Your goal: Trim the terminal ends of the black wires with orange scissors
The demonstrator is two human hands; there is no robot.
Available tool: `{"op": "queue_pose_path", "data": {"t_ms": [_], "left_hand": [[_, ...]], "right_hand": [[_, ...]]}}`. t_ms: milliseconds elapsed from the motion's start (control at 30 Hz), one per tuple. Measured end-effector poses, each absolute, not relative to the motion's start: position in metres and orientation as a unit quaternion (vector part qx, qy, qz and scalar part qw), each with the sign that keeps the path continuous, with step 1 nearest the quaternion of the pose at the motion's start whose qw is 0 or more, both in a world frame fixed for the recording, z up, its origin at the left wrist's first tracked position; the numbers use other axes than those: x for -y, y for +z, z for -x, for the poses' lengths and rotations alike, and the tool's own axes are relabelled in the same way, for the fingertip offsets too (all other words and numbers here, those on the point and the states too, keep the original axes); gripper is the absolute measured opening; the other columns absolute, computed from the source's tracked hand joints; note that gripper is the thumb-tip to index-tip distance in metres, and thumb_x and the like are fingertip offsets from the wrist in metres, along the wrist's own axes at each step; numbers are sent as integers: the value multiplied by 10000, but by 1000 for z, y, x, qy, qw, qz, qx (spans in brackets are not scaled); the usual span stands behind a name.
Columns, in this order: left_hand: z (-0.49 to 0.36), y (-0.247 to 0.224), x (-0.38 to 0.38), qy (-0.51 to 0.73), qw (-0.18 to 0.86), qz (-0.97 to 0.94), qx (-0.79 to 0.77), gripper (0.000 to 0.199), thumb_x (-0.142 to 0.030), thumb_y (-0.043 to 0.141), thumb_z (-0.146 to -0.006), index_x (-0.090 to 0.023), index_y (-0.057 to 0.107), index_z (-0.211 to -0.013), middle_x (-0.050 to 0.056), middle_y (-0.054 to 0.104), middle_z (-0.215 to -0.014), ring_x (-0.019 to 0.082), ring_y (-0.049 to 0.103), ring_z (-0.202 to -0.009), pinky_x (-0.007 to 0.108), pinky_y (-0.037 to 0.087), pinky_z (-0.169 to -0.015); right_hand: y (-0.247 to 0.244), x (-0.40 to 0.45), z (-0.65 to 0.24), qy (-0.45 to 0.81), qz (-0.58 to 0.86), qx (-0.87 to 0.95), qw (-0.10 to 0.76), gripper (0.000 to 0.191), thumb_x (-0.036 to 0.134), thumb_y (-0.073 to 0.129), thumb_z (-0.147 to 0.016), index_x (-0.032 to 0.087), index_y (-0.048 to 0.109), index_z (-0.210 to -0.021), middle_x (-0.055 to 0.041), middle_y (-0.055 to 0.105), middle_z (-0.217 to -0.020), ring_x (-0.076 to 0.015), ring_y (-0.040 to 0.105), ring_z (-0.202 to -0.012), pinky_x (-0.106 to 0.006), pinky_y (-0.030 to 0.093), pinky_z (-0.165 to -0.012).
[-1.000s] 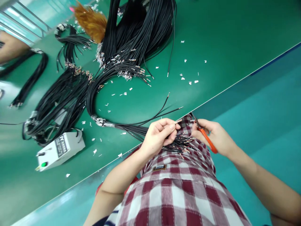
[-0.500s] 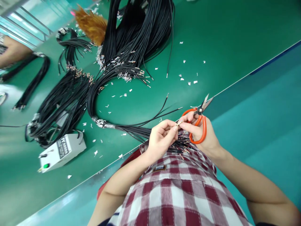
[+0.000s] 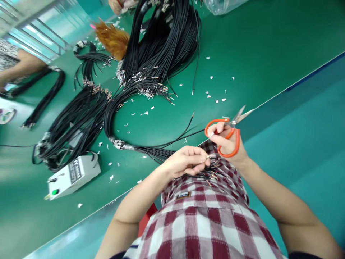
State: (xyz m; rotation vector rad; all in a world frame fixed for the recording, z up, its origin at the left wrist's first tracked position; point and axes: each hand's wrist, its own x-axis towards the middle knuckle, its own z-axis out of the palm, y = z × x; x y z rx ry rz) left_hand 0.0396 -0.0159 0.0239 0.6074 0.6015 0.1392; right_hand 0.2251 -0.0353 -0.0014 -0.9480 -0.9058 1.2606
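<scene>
My left hand (image 3: 188,160) pinches the end of a black cable, whose pale wire tips stick out past the fingertips. Other black cables (image 3: 153,151) of the same bundle run under that hand, and their stripped copper ends (image 3: 212,172) lie over the checked apron (image 3: 194,223). In my right hand (image 3: 228,142) is a pair of scissors (image 3: 234,124) with orange handles, blades apart and pointing away to the upper right. A small white scrap (image 3: 211,134) sits at the right thumb and fingertip. The two hands are a short way apart.
Large black cable bundles (image 3: 172,43) and a further bundle (image 3: 78,118) lie on the green table (image 3: 256,43). A white box (image 3: 74,176) with a green button stands at left. White scraps dot the surface. Another person's arm (image 3: 29,66) reaches in at far left.
My right hand has moved up and away from my left with the scissors, a white scrap now at its fingertips. The left hand has dropped slightly, still on the cable end. The view has shifted a little.
</scene>
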Motion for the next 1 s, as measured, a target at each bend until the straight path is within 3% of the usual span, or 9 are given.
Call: {"op": "queue_pose_path", "data": {"t_ms": [67, 167, 233, 333, 567, 1000], "left_hand": [[-44, 26, 21, 149, 881, -310, -326, 302, -382, 776, -766, -107, 660, -810, -24, 533, -499, 19, 329, -340, 168, 140, -349], [-50, 25, 26, 207, 857, -323, -344, 320, -388, 791, -759, -104, 657, -821, -13, 580, -529, 31, 390, -343, 176, 184, -349], [-53, 22, 27, 225, 847, -332, -349, 326, -388, 797, -754, -103, 651, -811, -8, 601, -536, 36, 412, -340, 177, 203, -348], [-56, 18, 29, 247, 832, -348, -354, 311, -375, 787, -770, -104, 639, -810, -7, 617, -549, 42, 444, -352, 172, 225, -353], [-59, 20, 35, 280, 793, -386, -380, 305, -370, 771, -791, -123, 591, -792, -9, 638, -575, 44, 484, -365, 159, 275, -373], [-61, 18, 41, 309, 760, -406, -402, 336, -403, 777, -774, -145, 561, -788, -25, 638, -573, 54, 509, -383, 165, 369, -397]], "right_hand": [[-2, 40, -249, 525, 441, 426, 590, 255, 306, 771, -761, 250, 522, -759, 16, 632, -769, -175, 590, -756, -340, 473, -758], [-5, 56, -281, 439, 575, 524, 449, 148, 284, 769, -771, 237, 631, -799, -8, 652, -783, -187, 587, -740, -356, 467, -757], [-6, 66, -288, 398, 625, 540, 399, 125, 277, 755, -785, 224, 653, -834, -33, 697, -871, -200, 612, -785, -369, 468, -790], [1, 74, -271, 445, 590, 502, 449, 154, 267, 744, -792, 220, 598, -810, -56, 712, -1052, -194, 638, -842, -359, 491, -804], [18, 71, -225, 538, 520, 365, 554, 251, 251, 788, -750, 223, 541, -714, -18, 720, -825, -169, 672, -764, -332, 542, -763], [9, 72, -220, 550, 498, 326, 585, 243, 179, 767, -742, 214, 526, -743, 24, 678, -754, -131, 639, -694, -296, 529, -725]]}}
